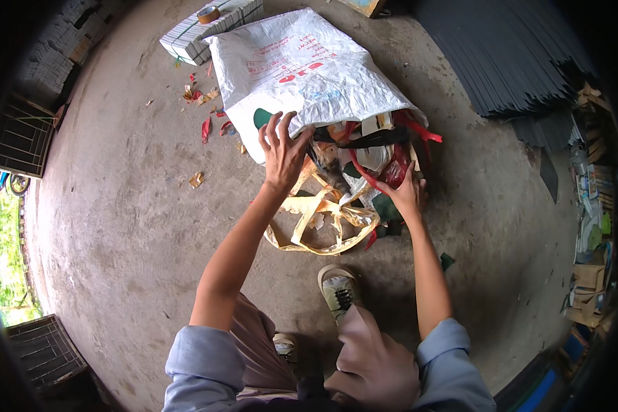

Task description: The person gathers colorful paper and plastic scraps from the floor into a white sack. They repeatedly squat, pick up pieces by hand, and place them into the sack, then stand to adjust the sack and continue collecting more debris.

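A large white woven sack [302,69] with red print lies on the concrete floor, its mouth toward me. Mixed scraps spill out of the mouth: dark red plastic [394,170], a black strip [378,139] and green pieces. My left hand [283,152] is at the left side of the mouth, its fingers curled over the sack's edge. At the right side of the mouth, my right hand [406,195] closes around red scrap; its fingertips are partly hidden. A tangle of yellowish strapping [336,223] hangs out of the mouth onto the floor between my arms.
Behind the sack lies a white wrapped bundle [185,42] with a roll of brown tape [208,14] on it. Dark sheets [494,62] are stacked at the far right. Small scraps [206,129] litter the floor on the left. Clutter [590,275] lines the right side.
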A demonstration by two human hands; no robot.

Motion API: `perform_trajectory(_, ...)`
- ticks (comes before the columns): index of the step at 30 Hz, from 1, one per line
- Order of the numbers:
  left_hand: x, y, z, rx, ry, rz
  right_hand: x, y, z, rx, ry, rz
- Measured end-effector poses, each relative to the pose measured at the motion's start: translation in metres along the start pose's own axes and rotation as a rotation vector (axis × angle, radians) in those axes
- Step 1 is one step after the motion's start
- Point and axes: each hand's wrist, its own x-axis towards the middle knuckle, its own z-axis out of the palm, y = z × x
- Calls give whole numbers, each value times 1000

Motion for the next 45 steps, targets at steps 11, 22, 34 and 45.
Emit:
perform_trajectory(11, 9, 9, 18, -293, -364, 237, 39, -33, 12, 274, 160, -213)
perform_trajectory(22, -6, -11, 10, -213, -323, 201, 114, -80, 34, 706, 77, 117)
perform_trajectory(34, -71, -17, -47, -485, -231, 34, -5, 13, 20, 300, 235, -88)
perform_trajectory(45, -126, 55, 14, -658, -449, 15, -69, 36, 48, 351, 376, -127)
